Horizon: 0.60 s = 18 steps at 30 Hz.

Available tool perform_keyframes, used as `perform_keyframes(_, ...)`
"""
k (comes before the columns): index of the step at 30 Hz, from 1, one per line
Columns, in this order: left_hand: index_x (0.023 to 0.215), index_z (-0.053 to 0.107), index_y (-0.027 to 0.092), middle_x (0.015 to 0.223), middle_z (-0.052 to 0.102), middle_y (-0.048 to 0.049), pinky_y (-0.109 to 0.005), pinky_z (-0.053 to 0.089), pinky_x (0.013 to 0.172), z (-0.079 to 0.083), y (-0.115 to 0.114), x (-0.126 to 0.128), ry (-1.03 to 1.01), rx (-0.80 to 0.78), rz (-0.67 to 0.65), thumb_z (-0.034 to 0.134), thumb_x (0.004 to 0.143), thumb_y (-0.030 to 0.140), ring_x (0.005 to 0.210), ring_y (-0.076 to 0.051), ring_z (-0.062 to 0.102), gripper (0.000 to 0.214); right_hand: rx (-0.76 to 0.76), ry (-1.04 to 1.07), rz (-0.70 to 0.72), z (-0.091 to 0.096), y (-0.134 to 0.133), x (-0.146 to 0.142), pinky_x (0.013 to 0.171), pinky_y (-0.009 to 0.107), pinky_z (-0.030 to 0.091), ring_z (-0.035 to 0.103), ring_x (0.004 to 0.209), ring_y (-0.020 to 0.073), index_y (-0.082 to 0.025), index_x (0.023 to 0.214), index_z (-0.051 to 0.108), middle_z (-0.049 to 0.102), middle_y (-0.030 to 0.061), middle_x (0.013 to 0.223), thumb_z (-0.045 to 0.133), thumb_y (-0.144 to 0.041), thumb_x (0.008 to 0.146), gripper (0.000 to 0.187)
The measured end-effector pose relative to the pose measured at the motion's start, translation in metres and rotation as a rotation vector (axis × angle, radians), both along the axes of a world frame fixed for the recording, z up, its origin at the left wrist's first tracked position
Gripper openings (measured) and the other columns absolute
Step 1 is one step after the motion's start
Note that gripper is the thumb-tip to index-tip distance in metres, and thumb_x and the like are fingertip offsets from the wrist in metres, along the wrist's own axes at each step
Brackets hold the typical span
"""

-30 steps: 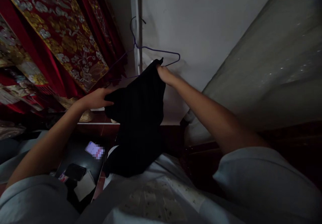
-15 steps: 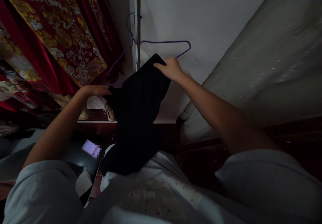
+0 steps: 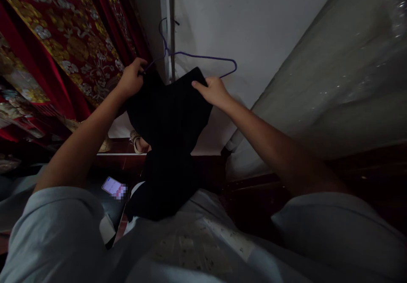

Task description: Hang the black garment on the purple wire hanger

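Note:
Stretched between my two hands is a black garment; its exact kind is too dark to tell. My left hand grips its upper left corner, beside the left arm of a purple wire hanger. With thumb on the front face, my right hand pinches the upper right corner below the hanger's right end. The hanger hangs by its hook near a narrow pale upright strip on the wall. The garment's lower part falls towards my lap, and its back is hidden.
Red cloth with gold and silver embroidery hangs on the left. Translucent plastic sheeting covers something on the right. A lit phone lies on a dark surface at lower left. Beyond the garment shows a foot in a clog.
My left hand has risen with the garment's left corner, up to the hanger's left arm, spreading the top edge wider. My right hand keeps its hold almost in place.

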State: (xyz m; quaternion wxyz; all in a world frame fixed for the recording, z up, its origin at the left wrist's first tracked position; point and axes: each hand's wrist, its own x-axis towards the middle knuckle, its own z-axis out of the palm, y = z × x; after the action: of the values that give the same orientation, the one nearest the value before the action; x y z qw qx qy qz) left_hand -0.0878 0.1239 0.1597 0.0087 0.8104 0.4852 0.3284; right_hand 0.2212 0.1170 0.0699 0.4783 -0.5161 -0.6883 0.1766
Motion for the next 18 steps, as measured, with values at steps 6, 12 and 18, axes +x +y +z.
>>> perform_keyframes(6,0.102,0.063,0.024,0.111,0.071,0.002,-0.037,0.043,0.106,-0.007,0.003,-0.008,-0.006,0.097,0.034,0.051,0.094,0.034,0.104,-0.015,0.053,0.018,0.329,0.026,-0.232,0.037,-0.004,0.041,0.088,0.033,0.044,0.056,0.091,0.0191,-0.02,0.112,0.066,0.071,0.0076,0.113,0.065,-0.025,0.092,0.021)
perform_keyframes(12,0.1,0.062,0.029,0.11,0.069,0.0016,-0.044,0.036,0.115,-0.004,-0.002,-0.013,0.0,0.063,0.002,0.052,0.092,0.047,0.115,-0.017,0.049,0.022,0.085,0.03,-0.182,0.056,-0.013,0.066,0.079,0.033,0.044,0.051,0.069,0.0116,-0.01,0.095,0.075,0.073,0.0069,0.089,0.079,-0.027,0.087,0.019)
perform_keyframes(18,0.097,0.066,0.026,0.099,0.072,0.0011,-0.041,0.044,0.108,-0.015,0.008,-0.016,-0.276,-0.099,-0.056,0.058,0.089,0.056,0.111,-0.02,0.057,0.032,-0.198,0.447,0.156,0.056,-0.028,0.041,0.083,0.035,0.053,0.068,0.08,0.0136,-0.014,0.089,0.073,0.075,0.0049,0.084,0.044,-0.04,0.11,0.044)
